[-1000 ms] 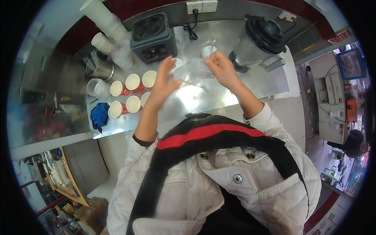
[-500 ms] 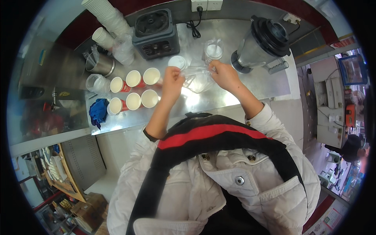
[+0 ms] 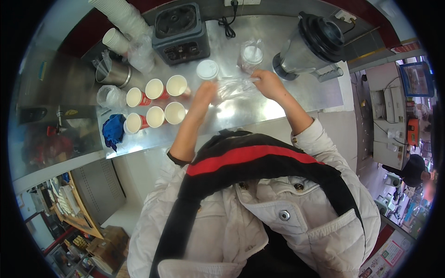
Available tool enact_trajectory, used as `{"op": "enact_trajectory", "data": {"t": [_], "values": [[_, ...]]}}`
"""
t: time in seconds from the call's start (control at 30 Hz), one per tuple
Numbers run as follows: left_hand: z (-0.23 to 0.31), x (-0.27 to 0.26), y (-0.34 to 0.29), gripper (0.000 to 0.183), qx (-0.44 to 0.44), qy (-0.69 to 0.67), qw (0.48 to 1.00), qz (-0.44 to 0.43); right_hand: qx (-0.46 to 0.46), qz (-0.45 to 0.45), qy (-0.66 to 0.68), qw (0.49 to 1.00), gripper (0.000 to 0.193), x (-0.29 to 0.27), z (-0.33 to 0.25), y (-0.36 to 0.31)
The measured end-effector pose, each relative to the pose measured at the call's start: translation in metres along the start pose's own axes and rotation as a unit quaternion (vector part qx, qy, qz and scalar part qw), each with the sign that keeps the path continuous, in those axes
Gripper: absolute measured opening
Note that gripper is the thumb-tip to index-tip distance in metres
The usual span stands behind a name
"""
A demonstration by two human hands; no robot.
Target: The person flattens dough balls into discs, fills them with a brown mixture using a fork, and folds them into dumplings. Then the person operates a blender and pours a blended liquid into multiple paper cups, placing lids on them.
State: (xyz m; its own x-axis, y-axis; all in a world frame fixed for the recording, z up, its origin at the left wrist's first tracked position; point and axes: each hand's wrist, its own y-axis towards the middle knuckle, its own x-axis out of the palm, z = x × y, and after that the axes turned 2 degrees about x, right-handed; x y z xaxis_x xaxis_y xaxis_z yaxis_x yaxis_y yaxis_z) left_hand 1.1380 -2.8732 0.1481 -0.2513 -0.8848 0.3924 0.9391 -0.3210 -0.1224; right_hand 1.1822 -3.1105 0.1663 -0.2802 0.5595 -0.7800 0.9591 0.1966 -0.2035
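Note:
A clear plastic bag [image 3: 235, 88] is stretched between my two hands above the steel counter. My left hand [image 3: 205, 96], slightly blurred, is closed on its left side. On the other side my right hand [image 3: 269, 85] pinches the bag's edge. Just beyond my left hand stands a cup with a white lid [image 3: 207, 69]. Past my right hand, a second lidded cup [image 3: 252, 54] sits inside a clear bag. To the left, several open paper cups [image 3: 155, 89], red and white, stand in two rows; their insides look pale.
A dark grey machine [image 3: 181, 37] and a blender [image 3: 315, 44] stand at the back of the steel counter [image 3: 278, 111]. Stacked paper cups [image 3: 118, 18], a metal container [image 3: 112, 74] and a crumpled blue cloth [image 3: 114, 131] are at the left.
The bag is pulled straighter between my hands. My left hand has moved slightly down and my right hand slightly right. The view has shifted a little.

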Motion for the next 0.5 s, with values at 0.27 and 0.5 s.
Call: {"op": "enact_trajectory", "data": {"t": [0.27, 0.5], "values": [[-0.014, 0.011, -0.006, 0.022, 0.090, 0.408, 0.882, 0.218, 0.045, 0.028, 0.066, 0.996, 0.025, -0.036, -0.035, -0.021], [-0.026, 0.014, -0.007, 0.019, 0.114, 0.351, 0.912, 0.179, -0.118, -0.116, 0.017, 0.986, 0.027, 0.030, -0.065, -0.028]]}}
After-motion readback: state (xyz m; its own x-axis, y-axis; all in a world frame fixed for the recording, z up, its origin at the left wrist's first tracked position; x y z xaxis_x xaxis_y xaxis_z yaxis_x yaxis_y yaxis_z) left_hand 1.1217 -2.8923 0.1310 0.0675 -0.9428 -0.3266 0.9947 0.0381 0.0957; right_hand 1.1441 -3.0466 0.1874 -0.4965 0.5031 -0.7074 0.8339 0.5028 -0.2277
